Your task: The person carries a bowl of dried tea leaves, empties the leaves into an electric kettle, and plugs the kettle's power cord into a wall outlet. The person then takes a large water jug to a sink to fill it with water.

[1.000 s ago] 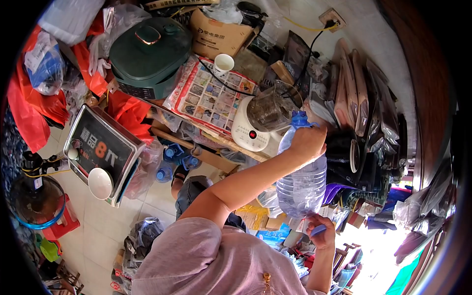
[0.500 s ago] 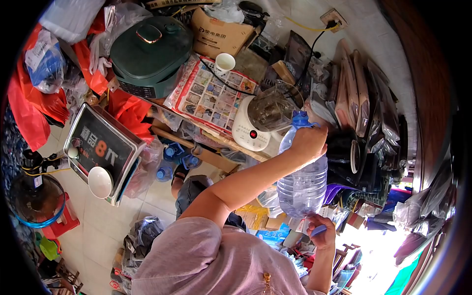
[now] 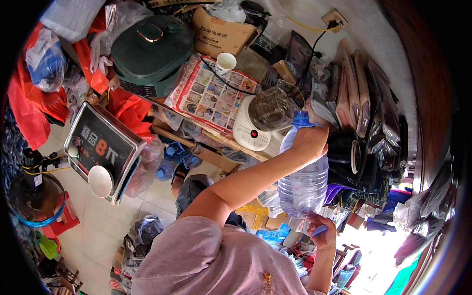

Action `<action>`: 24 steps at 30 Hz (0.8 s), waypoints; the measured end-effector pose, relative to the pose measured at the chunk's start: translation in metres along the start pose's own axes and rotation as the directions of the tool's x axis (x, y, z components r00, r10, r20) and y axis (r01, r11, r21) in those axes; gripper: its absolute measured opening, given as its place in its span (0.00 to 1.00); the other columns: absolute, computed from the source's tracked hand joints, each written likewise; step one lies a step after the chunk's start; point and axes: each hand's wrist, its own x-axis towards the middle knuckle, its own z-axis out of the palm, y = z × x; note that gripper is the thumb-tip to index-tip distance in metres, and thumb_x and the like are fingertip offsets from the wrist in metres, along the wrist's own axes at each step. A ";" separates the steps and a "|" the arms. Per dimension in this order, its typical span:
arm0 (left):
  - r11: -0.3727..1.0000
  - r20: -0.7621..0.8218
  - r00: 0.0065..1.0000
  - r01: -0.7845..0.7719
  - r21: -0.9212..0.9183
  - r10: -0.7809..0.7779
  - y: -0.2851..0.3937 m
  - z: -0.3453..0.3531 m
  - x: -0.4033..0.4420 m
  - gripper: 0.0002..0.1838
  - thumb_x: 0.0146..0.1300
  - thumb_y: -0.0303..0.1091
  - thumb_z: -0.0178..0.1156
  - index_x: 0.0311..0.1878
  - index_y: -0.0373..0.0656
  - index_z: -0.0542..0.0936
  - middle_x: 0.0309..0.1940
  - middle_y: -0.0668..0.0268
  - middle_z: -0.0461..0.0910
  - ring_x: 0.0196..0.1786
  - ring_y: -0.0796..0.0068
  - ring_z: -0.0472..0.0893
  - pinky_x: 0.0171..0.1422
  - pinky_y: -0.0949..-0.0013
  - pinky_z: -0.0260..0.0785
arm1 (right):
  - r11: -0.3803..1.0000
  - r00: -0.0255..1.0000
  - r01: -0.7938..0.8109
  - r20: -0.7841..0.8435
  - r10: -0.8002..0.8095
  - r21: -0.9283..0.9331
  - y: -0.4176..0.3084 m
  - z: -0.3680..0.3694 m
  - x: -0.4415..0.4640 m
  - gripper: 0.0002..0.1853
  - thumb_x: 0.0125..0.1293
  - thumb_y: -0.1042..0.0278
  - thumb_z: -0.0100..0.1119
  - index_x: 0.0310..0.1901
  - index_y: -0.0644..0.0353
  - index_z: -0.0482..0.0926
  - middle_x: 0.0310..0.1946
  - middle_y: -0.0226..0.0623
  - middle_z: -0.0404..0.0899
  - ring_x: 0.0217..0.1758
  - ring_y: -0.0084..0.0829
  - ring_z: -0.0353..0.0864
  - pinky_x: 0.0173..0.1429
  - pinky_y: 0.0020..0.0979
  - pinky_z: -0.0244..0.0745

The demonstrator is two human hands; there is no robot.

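near the crowded table (image 3: 259, 156) is a clear, ribbed, blue-topped bottle (image 3: 302, 187).

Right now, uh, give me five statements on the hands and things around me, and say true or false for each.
1. The left hand grips the clear bottle near its blue top. True.
2. The right hand is on the kettle. False: it is by the bottle's base, with a small blue piece in it.
3. A white bowl sits on the dark panel marked 8. True.
4. The kettle's display is unlit. False: it glows red.
5. The cooker is bright yellow. False: it is dark green.
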 end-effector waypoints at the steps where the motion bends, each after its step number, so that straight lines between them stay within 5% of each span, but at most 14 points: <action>1: 1.000 0.005 1.000 0.000 -0.002 0.000 0.000 0.000 0.000 0.14 0.41 0.36 0.63 0.28 0.38 0.72 0.20 0.58 0.76 0.23 0.62 0.78 0.25 0.62 0.69 | 1.000 1.000 0.000 -0.011 0.000 -0.002 0.000 0.000 0.000 0.20 0.57 0.66 0.47 0.46 0.73 0.72 0.37 0.46 0.79 0.26 0.32 0.78 0.31 0.32 0.76; 7: 1.000 0.015 1.000 0.004 0.000 -0.004 0.000 -0.001 0.000 0.15 0.41 0.37 0.63 0.29 0.38 0.72 0.20 0.58 0.76 0.24 0.62 0.78 0.25 0.63 0.69 | 1.000 0.997 -0.027 -0.073 0.026 -0.016 -0.002 0.005 -0.001 0.15 0.55 0.68 0.51 0.42 0.67 0.75 0.34 0.41 0.81 0.25 0.35 0.79 0.30 0.36 0.73; 24: 1.000 0.039 0.999 -0.001 0.030 -0.001 0.000 0.000 0.000 0.17 0.42 0.38 0.63 0.31 0.37 0.72 0.21 0.58 0.76 0.24 0.62 0.78 0.25 0.63 0.69 | 1.000 0.999 -0.025 -0.044 0.026 0.017 0.000 0.004 0.000 0.16 0.56 0.67 0.49 0.43 0.69 0.74 0.34 0.43 0.80 0.25 0.34 0.79 0.30 0.34 0.75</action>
